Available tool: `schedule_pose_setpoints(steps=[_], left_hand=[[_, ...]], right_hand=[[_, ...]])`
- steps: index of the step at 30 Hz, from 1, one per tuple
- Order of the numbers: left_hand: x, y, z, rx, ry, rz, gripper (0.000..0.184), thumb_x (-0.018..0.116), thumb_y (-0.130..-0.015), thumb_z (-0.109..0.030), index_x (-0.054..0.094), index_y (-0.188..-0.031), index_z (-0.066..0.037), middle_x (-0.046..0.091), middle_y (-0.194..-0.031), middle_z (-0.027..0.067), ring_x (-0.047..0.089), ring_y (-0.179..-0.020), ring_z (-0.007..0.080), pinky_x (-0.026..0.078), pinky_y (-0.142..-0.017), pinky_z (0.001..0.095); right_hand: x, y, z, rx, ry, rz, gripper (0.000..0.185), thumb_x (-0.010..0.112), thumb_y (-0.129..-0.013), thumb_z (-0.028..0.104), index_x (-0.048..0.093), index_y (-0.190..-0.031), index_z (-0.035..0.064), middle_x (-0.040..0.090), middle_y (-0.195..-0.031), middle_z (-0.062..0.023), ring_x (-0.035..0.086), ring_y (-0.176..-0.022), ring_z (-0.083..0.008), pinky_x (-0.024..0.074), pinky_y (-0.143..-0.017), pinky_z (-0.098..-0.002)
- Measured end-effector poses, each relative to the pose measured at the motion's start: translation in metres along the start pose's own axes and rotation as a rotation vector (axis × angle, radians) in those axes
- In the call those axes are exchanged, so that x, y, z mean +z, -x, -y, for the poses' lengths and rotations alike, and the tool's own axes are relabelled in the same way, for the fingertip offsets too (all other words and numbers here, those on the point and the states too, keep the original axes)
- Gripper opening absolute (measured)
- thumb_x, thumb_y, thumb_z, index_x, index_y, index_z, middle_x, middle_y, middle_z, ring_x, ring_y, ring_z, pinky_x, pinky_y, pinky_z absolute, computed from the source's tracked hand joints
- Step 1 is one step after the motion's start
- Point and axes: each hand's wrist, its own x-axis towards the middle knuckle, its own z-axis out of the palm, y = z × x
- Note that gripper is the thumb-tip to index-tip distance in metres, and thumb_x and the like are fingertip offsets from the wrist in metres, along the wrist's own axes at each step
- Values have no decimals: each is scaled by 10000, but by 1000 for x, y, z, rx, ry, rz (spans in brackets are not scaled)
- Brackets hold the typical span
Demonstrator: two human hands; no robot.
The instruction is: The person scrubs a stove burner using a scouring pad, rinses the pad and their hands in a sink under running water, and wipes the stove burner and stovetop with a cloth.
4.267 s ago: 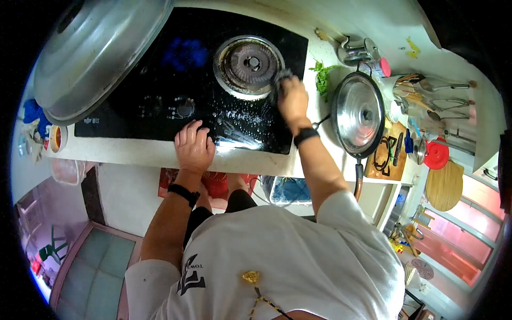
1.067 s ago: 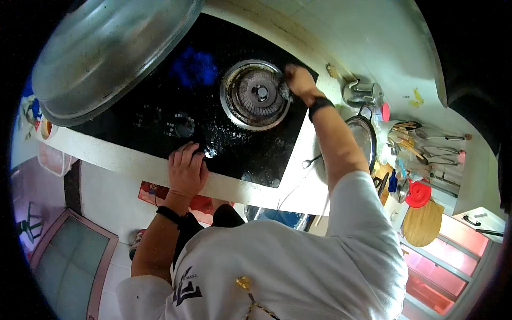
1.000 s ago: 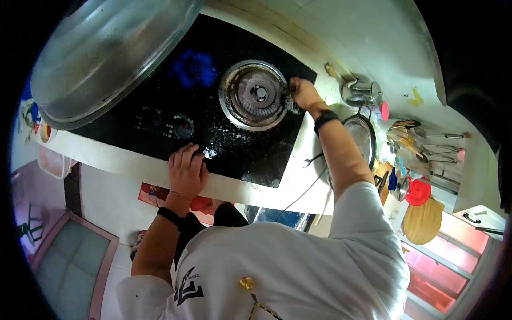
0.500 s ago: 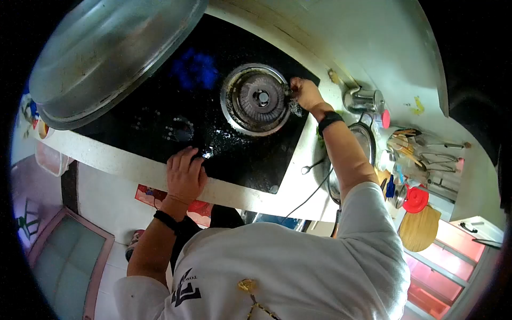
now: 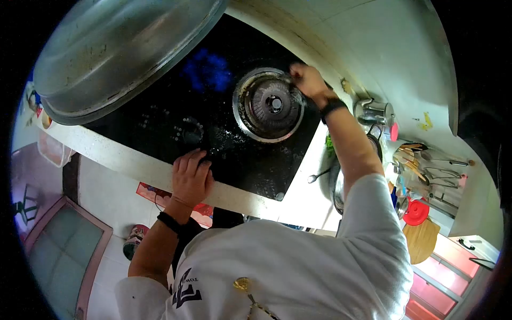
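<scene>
A black glass cooktop (image 5: 250,181) holds a round burner (image 5: 274,104) with a shiny metal ring and a ridged centre. My right hand (image 5: 309,82) is closed at the burner's back right rim, blurred by motion. A silvery steel wool scrubber shows under it in the earlier view; now my fingers and the blur mostly hide it. My left hand (image 5: 191,173) lies flat on the cooktop's front edge, fingers stretched out, holding nothing. Wet droplets glisten on the glass between the left hand and the burner.
A large metal wok lid or pan (image 5: 122,53) looms at the upper left. Right of the cooktop stand a metal pot (image 5: 373,113), a dark-rimmed pan (image 5: 337,186) and a spoon (image 5: 318,176). Utensils, a red lid (image 5: 416,212) and a wooden board (image 5: 421,241) are farther right.
My right hand has moved along the burner's rim from its right side toward the back. The whole view has shifted slightly. My left hand stays on the front edge.
</scene>
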Motion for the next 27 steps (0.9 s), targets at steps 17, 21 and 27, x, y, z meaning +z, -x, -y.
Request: schedule_pose_setpoints(steps=[17,21,27], left_hand=[[-3,-5,-3,-4,-49,9,242,659,-806,-130,623,-1039,-76,589,-1218,133,559,-1157,358,429,-959,497],[-1,-2,3,-2,-17,2,244,664,-806,-124,626,-1043,-86,587,-1233,108,560,-1162,332,426,-960,493],[-2,-1,2,-25,-32,8,257,668,-793,-91,634,-1047,-79,604,-1212,98,572,-1136,346,431,-949,495]], right_hand=[[1,-28,17,-28,-45,55,229,730,-752,127,524,-821,53,593,-776,-161,517,-705,-343,447,-679,-442],[11,21,-29,70,-182,-13,267,756,-733,147,520,-814,52,564,-754,-173,505,-721,-363,443,-690,-435],[0,-50,30,25,-14,130,184,709,-778,119,540,-821,58,603,-779,-171,538,-724,-364,453,-690,-426]])
